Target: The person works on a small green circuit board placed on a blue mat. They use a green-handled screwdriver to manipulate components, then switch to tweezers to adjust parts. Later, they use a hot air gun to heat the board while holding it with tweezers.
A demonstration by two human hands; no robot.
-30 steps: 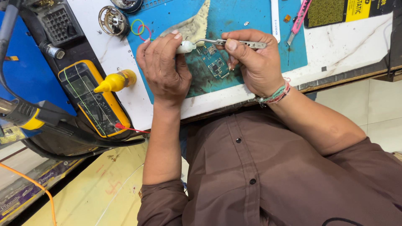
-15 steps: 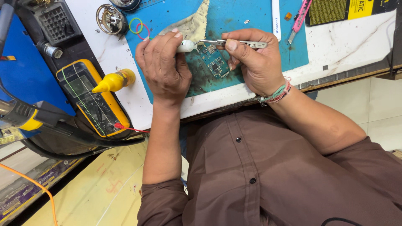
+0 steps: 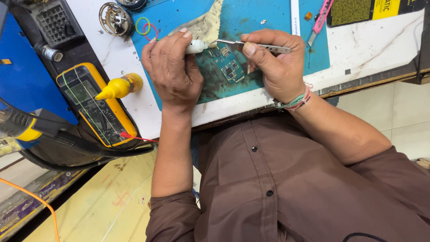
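Your left hand (image 3: 172, 74) grips a white nozzle tool (image 3: 197, 46); your right hand (image 3: 275, 62) pinches metal tweezers (image 3: 251, 45) just above the circuit board (image 3: 228, 68) on the blue mat (image 3: 268, 18).

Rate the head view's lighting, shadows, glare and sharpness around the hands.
Head view: even, soft light; only faint shadows under the left hand and right hand; no strong glare on the tweezers; the circuit board and blue mat look sharp; edges show slight wide-angle stretch.
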